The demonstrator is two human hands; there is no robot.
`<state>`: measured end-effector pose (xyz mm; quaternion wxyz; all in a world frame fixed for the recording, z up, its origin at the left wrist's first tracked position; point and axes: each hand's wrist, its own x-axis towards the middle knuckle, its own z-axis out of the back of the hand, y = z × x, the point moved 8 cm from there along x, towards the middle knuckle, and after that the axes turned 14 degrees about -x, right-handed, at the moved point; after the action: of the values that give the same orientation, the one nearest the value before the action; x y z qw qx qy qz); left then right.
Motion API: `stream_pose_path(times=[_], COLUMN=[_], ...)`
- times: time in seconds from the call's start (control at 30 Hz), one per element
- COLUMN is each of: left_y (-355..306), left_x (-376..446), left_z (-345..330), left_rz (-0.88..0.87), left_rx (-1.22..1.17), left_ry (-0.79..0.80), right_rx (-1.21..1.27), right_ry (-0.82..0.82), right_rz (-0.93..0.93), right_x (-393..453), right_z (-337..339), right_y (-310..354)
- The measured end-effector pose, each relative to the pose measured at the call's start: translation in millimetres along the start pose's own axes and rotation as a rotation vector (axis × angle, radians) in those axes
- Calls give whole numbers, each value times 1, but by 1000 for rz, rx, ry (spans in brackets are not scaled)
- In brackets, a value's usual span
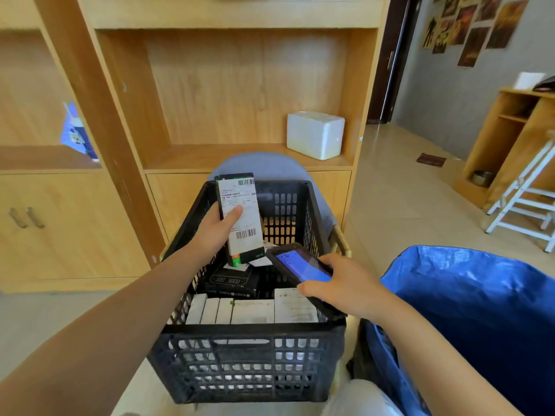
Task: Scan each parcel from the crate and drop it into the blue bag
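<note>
Left hand closed around a slim black-and-green boxed parcel with a white shipping label, thumb pressed across the label's middle. Parcel held upright above the far-left part of the black slatted plastic crate, long axis near vertical with a slight lean, label facing the camera. One barcode near the top edge of the label, a second near the bottom.

Right hand gripping a black handheld scanner with a lit blue screen, fingers wrapped along its right side, thumb on its near edge. Scanner sits over the crate's right half, its far end aimed up and left — just beside the parcel's lower corner, close to the lower barcode. Whether the two touch cannot be told.

Judgement: scan is in hand. The lower barcode lies just up and left of the scanner's tip, so a small tilt of either hand should line them up.

Open blue woven plastic bag stands to the right of the crate, nearer the right hand — the parcel must cross over the scanner hand to reach it.

Still in the crate: a row of white boxes along the near wall, a black box behind them.
</note>
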<state>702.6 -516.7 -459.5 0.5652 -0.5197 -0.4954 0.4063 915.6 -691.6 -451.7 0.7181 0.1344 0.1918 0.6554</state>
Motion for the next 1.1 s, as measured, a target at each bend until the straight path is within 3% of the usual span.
stream_pose_path(times=[0.4, 0.67, 0.9, 1.1], left_y=[-43, -54, -51, 18], left_x=[-25, -26, -31, -60], left_z=[-29, -65, -172, -310], left_rz=[-62, -49, 52, 179], left_rx=[58, 24, 45, 228], left_ry=[31, 80, 175, 449], right_rx=[51, 137, 204, 242], right_ry=[-13, -95, -164, -226], right_rz=[35, -68, -286, -540], right_x=[-31, -51, -86, -134], right_z=[18, 38, 54, 49], right_y=[4, -41, -148, -260])
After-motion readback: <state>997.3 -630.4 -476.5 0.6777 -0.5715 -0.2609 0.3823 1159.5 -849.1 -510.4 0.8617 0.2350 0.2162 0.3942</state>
